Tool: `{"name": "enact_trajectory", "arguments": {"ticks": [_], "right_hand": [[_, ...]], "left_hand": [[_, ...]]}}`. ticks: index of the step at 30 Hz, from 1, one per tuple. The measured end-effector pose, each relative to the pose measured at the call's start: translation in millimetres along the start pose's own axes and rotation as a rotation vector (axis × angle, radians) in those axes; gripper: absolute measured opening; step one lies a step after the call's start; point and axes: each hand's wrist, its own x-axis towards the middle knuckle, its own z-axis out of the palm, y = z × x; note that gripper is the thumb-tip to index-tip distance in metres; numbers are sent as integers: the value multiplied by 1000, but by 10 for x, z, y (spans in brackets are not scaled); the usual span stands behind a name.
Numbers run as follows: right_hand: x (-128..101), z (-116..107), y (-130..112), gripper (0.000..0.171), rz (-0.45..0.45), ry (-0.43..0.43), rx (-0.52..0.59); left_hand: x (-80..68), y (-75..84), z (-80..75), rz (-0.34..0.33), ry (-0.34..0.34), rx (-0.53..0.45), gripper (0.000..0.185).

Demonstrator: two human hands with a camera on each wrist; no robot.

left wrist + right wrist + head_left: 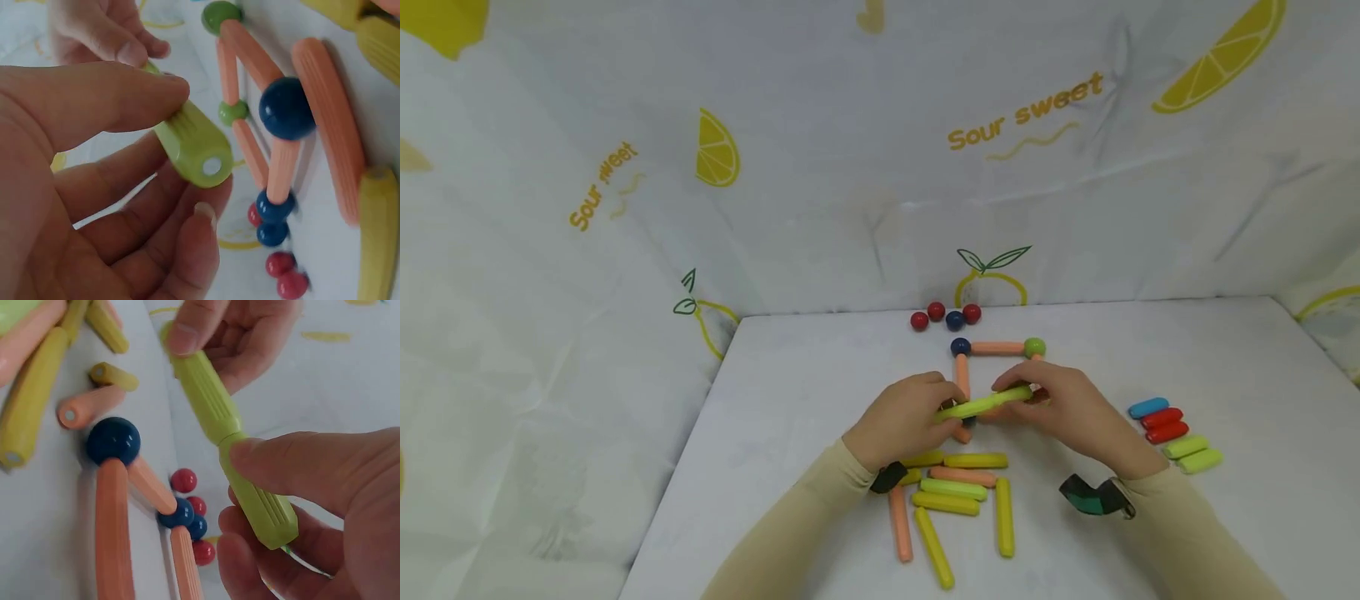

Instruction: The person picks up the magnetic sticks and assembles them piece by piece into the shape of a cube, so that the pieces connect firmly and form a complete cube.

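Both hands hold one light-green ribbed plastic stick [983, 406] level above the white desk [820, 375], at centre of the head view. Left hand [904, 425] pinches its left end between thumb and fingers [150, 94]; right hand [1070, 410] pinches the right end the same way, fingers [294, 462] curled round it. The right wrist view shows it as two short green sticks joined end to end.

Directly under the stick: a flat frame of salmon-orange sticks [997, 347] joined by a dark-blue ball [959, 347] and a green ball [1034, 347]; the hands cover its near side.

At 12 o'clock from the frame, near the desk's back edge: a row of three red balls and one dark-blue ball [945, 316].

At 6 o'clock, just in front of the hands: a loose pile of yellow, light-green and orange sticks [958, 492].

At 3 o'clock, well apart: a row of short pieces, one blue, two red, two light-green [1172, 435].

A lemon-print sheet [880, 167] backs the desk.
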Motion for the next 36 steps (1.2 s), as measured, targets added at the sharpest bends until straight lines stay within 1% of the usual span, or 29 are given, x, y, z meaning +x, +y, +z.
{"name": "enact_trajectory", "arguments": {"ticks": [3, 6, 9, 12, 15, 21, 25, 29, 32, 36], "right_hand": [[111, -110, 99, 25, 54, -20, 50], [251, -241, 177, 27, 51, -50, 42], [370, -363, 258, 27, 16, -84, -2], [455, -436, 333, 27, -6, -116, -53], [519, -452, 401, 25, -14, -143, -116], [609, -388, 480, 20, -46, -184, -200], [626, -345, 481, 20, -77, -171, -237], [643, -319, 474, 20, -80, -159, -252], [656, -291, 488, 19, -71, -160, -246], [659, -250, 520, 19, -73, -148, -239]], "left_hand": [[177, 39, 8, -31, -47, -5, 23], [371, 65, 6, -70, -75, -27, 25], [548, 84, 29, -109, -91, -65, 24], [680, 94, 82, -148, -98, -100, 23], [779, 105, 143, -176, -98, -91, 21], [875, 132, 245, -224, -100, -24, 18], [886, 134, 302, -242, -102, 7, 18], [893, 144, 320, -249, -96, 40, 14], [892, 149, 328, -264, -103, 40, 12], [883, 132, 357, -275, -113, 12, 14]]}}
